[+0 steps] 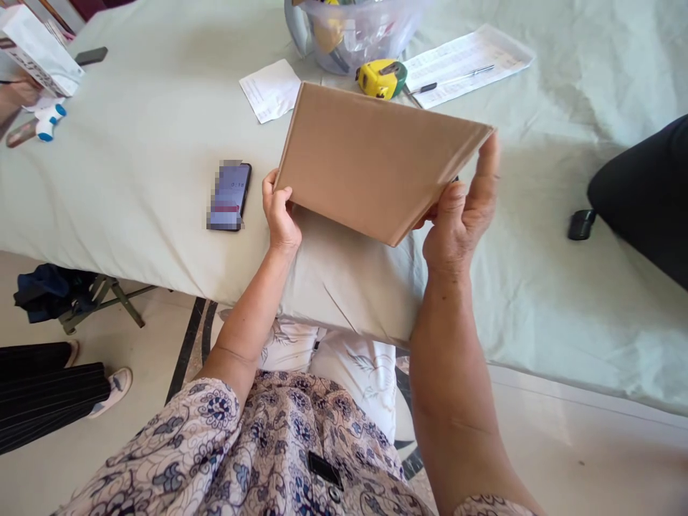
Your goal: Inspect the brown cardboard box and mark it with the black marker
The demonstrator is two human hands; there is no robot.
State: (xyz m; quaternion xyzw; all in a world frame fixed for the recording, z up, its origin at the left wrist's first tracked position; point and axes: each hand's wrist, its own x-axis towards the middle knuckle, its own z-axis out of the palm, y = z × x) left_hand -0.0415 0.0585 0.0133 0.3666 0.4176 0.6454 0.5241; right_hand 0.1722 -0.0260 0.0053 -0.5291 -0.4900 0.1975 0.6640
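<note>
A brown cardboard piece (376,161) is held at a tilt by both hands in the upper centre of the frame, raised over a pale green cloth (161,93) by which the table is covered. Its left edge is gripped near the lower left corner by the left hand (282,218), with the thumb laid on the face and the fingers curled around the edge. Its right edge is pinched by the right hand (465,208), with the thumb set low and a finger stretched up to the upper right corner; the other fingers are partly hidden.

A phone (230,197) is seen left of centre, near the left hand, with part of it blurred by pixels. Just beyond the far edge of the cardboard, a yellow and green tape measure (381,77) is placed before a translucent plastic basket (370,36) at the top of the frame. To their right, printed sheets (494,54) are topped by a pen (456,77), and a white slip (270,89) is partly covered by the cardboard's upper left corner. A large black object (656,193) is cut off by the right border. At lower left, dark striped trousers (54,401) are worn by another person
</note>
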